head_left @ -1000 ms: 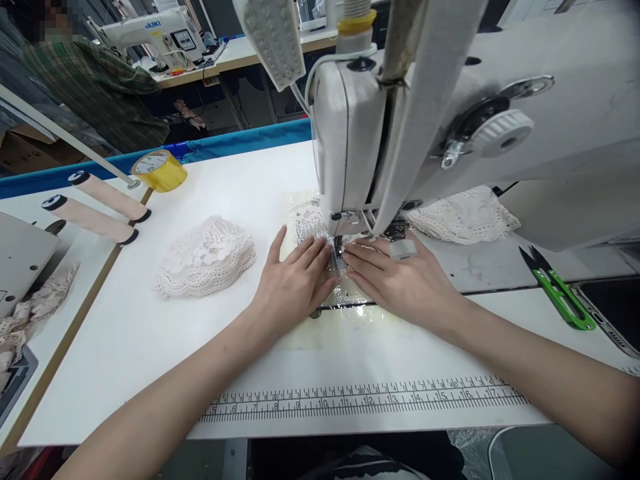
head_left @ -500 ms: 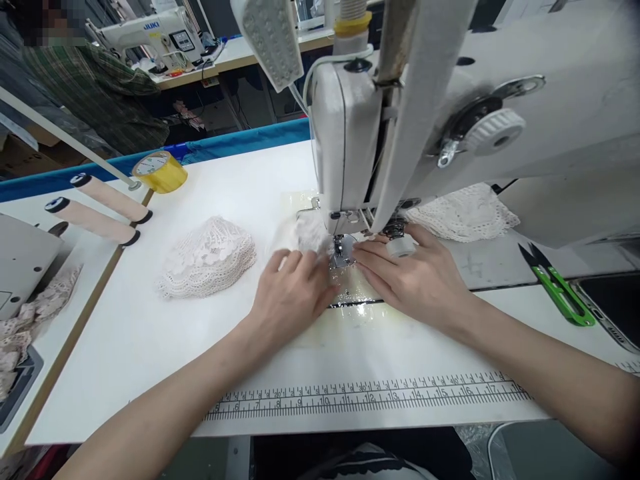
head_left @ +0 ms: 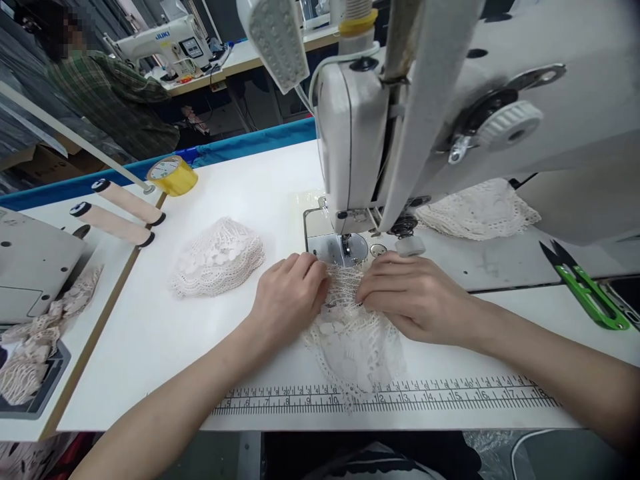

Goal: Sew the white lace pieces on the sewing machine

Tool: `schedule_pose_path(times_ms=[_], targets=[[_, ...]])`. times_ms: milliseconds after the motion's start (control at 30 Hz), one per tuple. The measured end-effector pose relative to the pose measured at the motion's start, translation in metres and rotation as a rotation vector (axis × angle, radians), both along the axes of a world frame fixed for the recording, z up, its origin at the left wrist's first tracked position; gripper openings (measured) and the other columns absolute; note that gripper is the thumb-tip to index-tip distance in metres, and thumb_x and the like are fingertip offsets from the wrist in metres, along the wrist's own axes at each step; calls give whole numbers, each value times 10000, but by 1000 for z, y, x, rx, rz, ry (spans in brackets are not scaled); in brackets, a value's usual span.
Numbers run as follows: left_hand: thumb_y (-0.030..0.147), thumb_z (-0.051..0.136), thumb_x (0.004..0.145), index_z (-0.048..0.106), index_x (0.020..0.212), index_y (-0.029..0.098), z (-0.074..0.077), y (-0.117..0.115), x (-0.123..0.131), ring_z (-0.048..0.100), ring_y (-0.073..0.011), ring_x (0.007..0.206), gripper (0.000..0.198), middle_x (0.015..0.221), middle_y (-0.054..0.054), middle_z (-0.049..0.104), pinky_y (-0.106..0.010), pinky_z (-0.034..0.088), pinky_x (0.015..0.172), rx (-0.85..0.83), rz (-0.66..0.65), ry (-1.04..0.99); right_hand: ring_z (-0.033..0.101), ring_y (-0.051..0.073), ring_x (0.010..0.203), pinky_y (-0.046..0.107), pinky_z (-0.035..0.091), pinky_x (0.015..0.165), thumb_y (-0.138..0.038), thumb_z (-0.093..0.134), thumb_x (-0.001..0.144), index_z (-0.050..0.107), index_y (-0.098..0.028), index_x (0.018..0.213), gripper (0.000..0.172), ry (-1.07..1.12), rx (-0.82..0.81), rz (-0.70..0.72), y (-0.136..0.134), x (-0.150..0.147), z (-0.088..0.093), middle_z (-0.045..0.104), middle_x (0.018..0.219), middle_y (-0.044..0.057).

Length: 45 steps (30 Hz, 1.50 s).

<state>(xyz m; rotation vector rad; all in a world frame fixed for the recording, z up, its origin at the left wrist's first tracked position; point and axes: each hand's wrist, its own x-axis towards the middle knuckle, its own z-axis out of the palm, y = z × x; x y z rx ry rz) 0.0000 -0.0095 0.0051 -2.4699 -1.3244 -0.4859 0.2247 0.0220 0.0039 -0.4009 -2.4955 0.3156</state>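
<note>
A piece of white lace [head_left: 363, 340] stretches between my two hands and hangs toward the table's front edge. My left hand [head_left: 293, 287] is closed on its left side, fingers curled. On the right side my right hand [head_left: 415, 293] grips the lace with bent fingers; the fingertips are partly hidden. Just beyond the hands is the presser foot [head_left: 346, 245] of the white sewing machine [head_left: 350, 140], above a shiny metal plate [head_left: 323, 248]. The lace's upper edge lies near that plate.
A white lace stack [head_left: 220, 257] lies left, another lace stack [head_left: 480, 210] behind the machine head. Green thread snips [head_left: 590, 297] lie right. Thread cones [head_left: 113, 223] and yellow tape [head_left: 173, 175] stand at the back left. A printed ruler [head_left: 400, 397] runs along the front edge. Another person [head_left: 115, 100] sits beyond.
The lace has come from beside the needle to in front of the machine, spread toward me. Both hands have drawn back slightly from the presser foot, and the metal plate now shows. The view has shifted slightly.
</note>
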Motion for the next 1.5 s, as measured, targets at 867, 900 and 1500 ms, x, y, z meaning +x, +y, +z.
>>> schedule_pose_path(times_ms=[867, 900, 1500], targets=[[64, 553, 884, 561, 892, 189, 8, -13, 11, 608, -108, 729, 125, 829, -10, 620, -220, 495, 590, -85, -235, -514, 588, 87, 545, 193, 465, 502, -155, 523, 898, 580, -194, 1059, 175, 162, -305, -270, -13, -7, 0, 635, 675, -48], [56, 549, 883, 557, 890, 187, 6, -12, 10, 607, -109, 718, 132, 824, -10, 622, -223, 491, 588, -36, -248, -493, 572, 81, 525, 189, 450, 493, -151, 515, 904, 564, -193, 1073, 181, 154, -260, -261, -14, -7, -1, 620, 656, -58], [65, 596, 860, 525, 894, 191, 6, -10, 10, 586, -115, 672, 148, 785, 9, 676, -273, 387, 596, 120, -282, -367, 493, 63, 451, 184, 376, 441, -96, 446, 907, 510, -185, 1090, 213, 101, -99, -199, -16, -8, -2, 604, 639, -80]])
